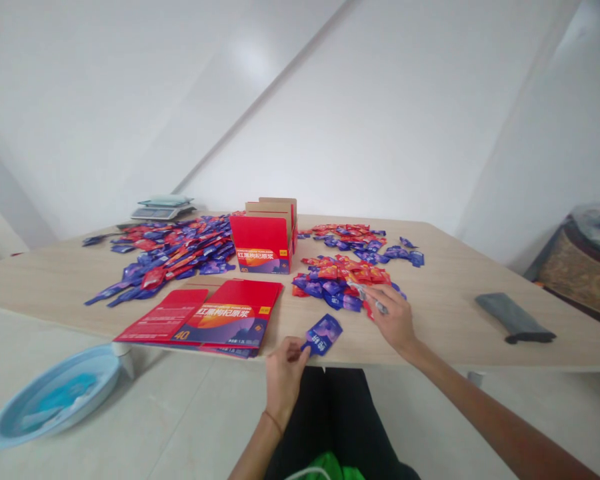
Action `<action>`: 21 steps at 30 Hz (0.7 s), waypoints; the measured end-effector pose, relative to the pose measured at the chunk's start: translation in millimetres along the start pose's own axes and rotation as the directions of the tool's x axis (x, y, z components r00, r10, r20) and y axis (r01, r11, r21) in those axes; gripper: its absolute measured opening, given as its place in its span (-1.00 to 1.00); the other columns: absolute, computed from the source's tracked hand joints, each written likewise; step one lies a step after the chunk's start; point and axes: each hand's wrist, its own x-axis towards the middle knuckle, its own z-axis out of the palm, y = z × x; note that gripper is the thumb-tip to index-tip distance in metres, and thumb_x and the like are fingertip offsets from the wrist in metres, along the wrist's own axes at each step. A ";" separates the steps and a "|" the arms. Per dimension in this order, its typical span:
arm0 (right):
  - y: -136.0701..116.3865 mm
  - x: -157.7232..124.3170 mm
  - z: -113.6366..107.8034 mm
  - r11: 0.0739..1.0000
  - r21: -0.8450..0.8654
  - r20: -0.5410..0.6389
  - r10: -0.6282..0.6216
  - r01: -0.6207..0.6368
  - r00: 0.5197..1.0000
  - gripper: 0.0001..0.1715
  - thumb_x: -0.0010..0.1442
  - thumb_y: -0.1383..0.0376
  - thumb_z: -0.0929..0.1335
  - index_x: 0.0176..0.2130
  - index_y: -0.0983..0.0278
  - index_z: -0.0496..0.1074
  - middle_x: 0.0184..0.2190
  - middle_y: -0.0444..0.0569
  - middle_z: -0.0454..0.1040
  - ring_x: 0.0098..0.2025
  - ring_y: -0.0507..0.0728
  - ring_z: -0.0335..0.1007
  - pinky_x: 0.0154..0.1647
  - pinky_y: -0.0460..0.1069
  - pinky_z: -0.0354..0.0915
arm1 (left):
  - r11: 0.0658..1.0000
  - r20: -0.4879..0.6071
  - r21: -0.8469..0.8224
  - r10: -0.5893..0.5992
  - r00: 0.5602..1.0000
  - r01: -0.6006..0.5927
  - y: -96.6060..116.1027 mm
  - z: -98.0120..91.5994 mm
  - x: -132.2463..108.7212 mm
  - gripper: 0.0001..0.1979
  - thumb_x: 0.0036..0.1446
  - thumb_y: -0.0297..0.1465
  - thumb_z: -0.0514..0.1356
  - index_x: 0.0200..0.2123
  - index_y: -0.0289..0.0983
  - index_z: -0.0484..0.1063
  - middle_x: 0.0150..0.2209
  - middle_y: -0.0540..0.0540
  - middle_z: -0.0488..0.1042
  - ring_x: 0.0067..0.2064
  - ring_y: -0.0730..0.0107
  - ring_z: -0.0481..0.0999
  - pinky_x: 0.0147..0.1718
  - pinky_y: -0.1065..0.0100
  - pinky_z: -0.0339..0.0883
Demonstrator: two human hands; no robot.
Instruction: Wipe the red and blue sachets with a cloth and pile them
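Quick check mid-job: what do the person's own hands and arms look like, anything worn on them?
The left hand is ungloved, with a thin reddish-brown band around its wrist. The right hand is ungloved too, with no band visible. No sleeve shows on either forearm.

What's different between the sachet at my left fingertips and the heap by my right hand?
The sachet is single; the heap holds many. The sachet looks mostly purple; the heap mixes red and purple. The sachet is nearer you than the heap. Both include purple packaging.
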 end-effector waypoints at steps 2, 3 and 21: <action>-3.1 -0.3 3.1 1.000 0.009 0.018 -0.010 0.010 1.000 -0.71 0.38 0.33 0.34 -0.01 0.14 0.63 -0.12 0.00 0.61 -0.09 0.16 0.55 -0.02 0.09 0.48 | 0.978 0.079 0.174 0.104 0.991 -0.116 6.1 -0.5 3.4 -0.90 0.33 -0.34 0.30 -0.23 -0.24 0.58 -0.33 -0.08 0.63 -0.31 0.24 0.65 -0.29 0.27 0.59; -4.6 -0.7 5.1 1.000 0.013 0.029 -0.015 0.014 0.999 -0.70 0.38 0.33 0.34 0.00 0.14 0.63 -0.13 0.00 0.61 -0.09 0.16 0.55 -0.03 0.08 0.48 | 0.944 0.112 0.262 0.176 0.978 -0.200 8.5 -1.1 4.7 -0.90 0.35 -0.37 0.28 -0.23 -0.23 0.59 -0.30 -0.10 0.63 -0.25 0.20 0.64 -0.23 0.22 0.58; -58.5 -55.1 73.0 0.986 -0.144 0.730 0.047 0.087 0.682 -0.65 0.31 0.47 0.32 -0.01 0.25 0.60 0.01 0.08 0.60 0.07 0.20 0.47 0.11 0.06 0.36 | 0.746 0.278 0.158 0.595 0.754 -0.647 -34.7 2.0 -12.6 -0.80 0.44 -0.50 0.18 -0.02 -0.21 0.59 -0.16 -0.10 0.65 -0.09 0.30 0.62 -0.08 0.29 0.54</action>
